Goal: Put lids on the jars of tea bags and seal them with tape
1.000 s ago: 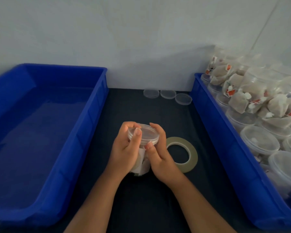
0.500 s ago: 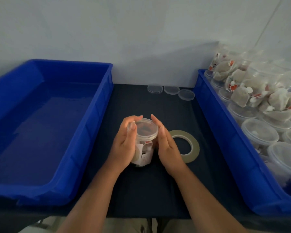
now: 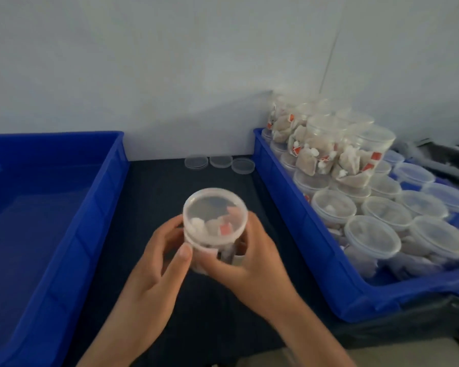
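A clear plastic jar [image 3: 214,235] of tea bags, with a clear lid [image 3: 214,211] on top, is held up above the dark table [image 3: 154,197], tilted toward me. My left hand [image 3: 154,282] grips its left side with the thumb across the front. My right hand [image 3: 252,263] grips the right side and bottom. The tape roll is hidden behind my hands.
An empty blue bin [image 3: 37,213] stands on the left. A blue bin [image 3: 337,266] on the right holds several lidded jars [image 3: 371,234] of tea bags, some stacked. Three loose lids [image 3: 220,162] lie at the back of the table by the wall.
The jar has been lifted off the table and tilted toward me, both hands now wrapped around it. The tape roll, seen earlier to the right, is out of sight.
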